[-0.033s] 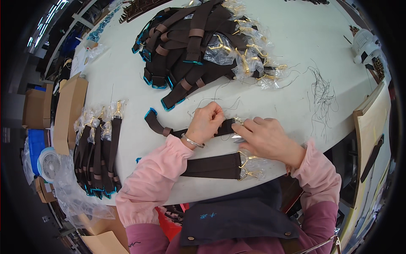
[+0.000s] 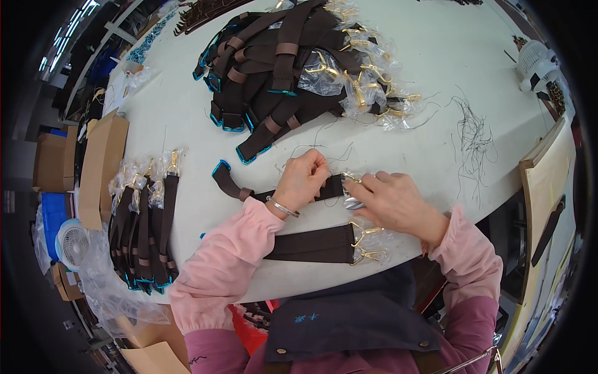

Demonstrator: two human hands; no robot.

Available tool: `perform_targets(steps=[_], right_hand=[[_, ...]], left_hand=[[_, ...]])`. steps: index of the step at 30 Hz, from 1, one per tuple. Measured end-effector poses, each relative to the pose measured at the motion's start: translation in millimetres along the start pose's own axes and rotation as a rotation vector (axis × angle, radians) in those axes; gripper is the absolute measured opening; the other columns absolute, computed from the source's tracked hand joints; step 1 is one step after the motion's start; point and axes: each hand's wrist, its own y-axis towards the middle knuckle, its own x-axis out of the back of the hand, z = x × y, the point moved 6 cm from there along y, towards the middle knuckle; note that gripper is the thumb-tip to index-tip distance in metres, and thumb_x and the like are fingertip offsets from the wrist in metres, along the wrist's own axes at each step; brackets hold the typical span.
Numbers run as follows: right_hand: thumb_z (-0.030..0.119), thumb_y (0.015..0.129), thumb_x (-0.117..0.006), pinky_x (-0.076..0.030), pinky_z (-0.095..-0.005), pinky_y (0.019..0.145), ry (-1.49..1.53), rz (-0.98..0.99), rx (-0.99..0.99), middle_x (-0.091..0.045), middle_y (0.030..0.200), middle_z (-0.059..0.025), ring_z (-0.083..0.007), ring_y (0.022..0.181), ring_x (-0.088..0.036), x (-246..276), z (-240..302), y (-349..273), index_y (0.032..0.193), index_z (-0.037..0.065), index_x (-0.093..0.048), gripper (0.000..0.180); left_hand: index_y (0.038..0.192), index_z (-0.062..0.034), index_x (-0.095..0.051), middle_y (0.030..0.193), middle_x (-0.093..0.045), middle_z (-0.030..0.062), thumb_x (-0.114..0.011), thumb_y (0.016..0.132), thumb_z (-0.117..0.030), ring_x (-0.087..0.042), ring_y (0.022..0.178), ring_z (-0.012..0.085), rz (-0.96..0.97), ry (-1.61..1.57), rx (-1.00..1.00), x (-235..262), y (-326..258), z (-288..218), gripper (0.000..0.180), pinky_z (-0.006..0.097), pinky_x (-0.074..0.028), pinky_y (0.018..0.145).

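A dark brown strap lies across the table under both my hands, with a blue-wrapped buckle at its left end and a plastic-wrapped gold clasp at its right. My left hand is closed in a pinch above the strap, on what looks like a fine dark thread. My right hand curls over the strap's right end, closed on small silver thread snips, mostly hidden by the fingers. Just nearer me lies another brown strap, its gold hooks in clear plastic.
A big heap of brown straps covers the far middle. More straps lie side by side at the left edge, near a cardboard box. Loose threads are scattered at right. A white fan stands far right.
The silver snips in my right hand have turned slightly near the strap's right end. My left hand stays almost in place.
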Motion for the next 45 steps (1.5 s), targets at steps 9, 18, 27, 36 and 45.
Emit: perform_targets(steps=[9, 18, 27, 36, 45], right_hand=[[0.005, 0.072, -0.057, -0.043, -0.0359, 0.054, 0.61, -0.023, -0.637, -0.06, 0.066, -0.0124, -0.0296, 0.06, -0.058, -14, -72, -24, 0.078, 0.001, -0.056, 0.007], [0.02, 0.078, -0.059, -0.044, -0.0419, 0.058, 0.303, 0.102, -0.499, -0.06, 0.067, -0.0151, -0.0348, 0.064, -0.059, 4, -59, -17, 0.094, 0.002, -0.051, 0.025], [0.02, 0.082, -0.059, -0.045, -0.0407, 0.055, 0.164, 0.033, -0.237, -0.057, 0.073, -0.0133, -0.0322, 0.063, -0.06, -3, -6, -16, 0.09, 0.003, -0.046, 0.023], [0.018, 0.079, -0.062, -0.044, -0.0379, 0.046, 0.125, -0.077, -0.263, -0.056, 0.069, -0.0101, -0.0294, 0.056, -0.06, -17, -7, -12, 0.084, 0.003, -0.046, 0.022], [0.016, 0.078, -0.062, -0.045, -0.037, 0.045, 0.081, -0.08, -0.304, -0.056, 0.068, -0.0096, -0.0278, 0.055, -0.06, -19, -7, -12, 0.083, 0.003, -0.047, 0.021]], left_hand=[[0.082, -0.0018, -0.05, 0.06, -0.055, 0.0028, -0.052, 0.086, -0.012, -0.05, 0.045, 0.0064, -0.026, 0.005, -0.04, -4, -6, 2, 0.011, 0.021, -0.041, 0.037], [0.093, -0.0055, -0.048, 0.08, -0.055, 0.0076, -0.063, 0.077, -0.008, -0.057, 0.064, 0.0205, 0.174, 0.45, -0.592, -5, -15, -47, 0.022, 0.033, -0.043, 0.055], [0.087, -0.0064, -0.048, 0.085, -0.052, 0.009, -0.061, 0.077, -0.006, -0.055, 0.078, 0.0299, 0.283, 0.586, -0.562, -19, -2, -37, 0.016, 0.038, -0.042, 0.064], [0.085, -0.0034, -0.046, 0.08, -0.05, 0.0119, -0.056, 0.077, 0.002, -0.052, 0.074, 0.0325, 0.263, 0.611, -0.737, -24, -7, -39, 0.014, 0.039, -0.04, 0.062], [0.092, -0.0022, -0.045, 0.078, -0.055, 0.009, -0.052, 0.08, 0.005, -0.055, 0.07, 0.0203, 0.306, 0.23, -0.456, -21, 4, -29, 0.015, 0.03, -0.044, 0.065]])
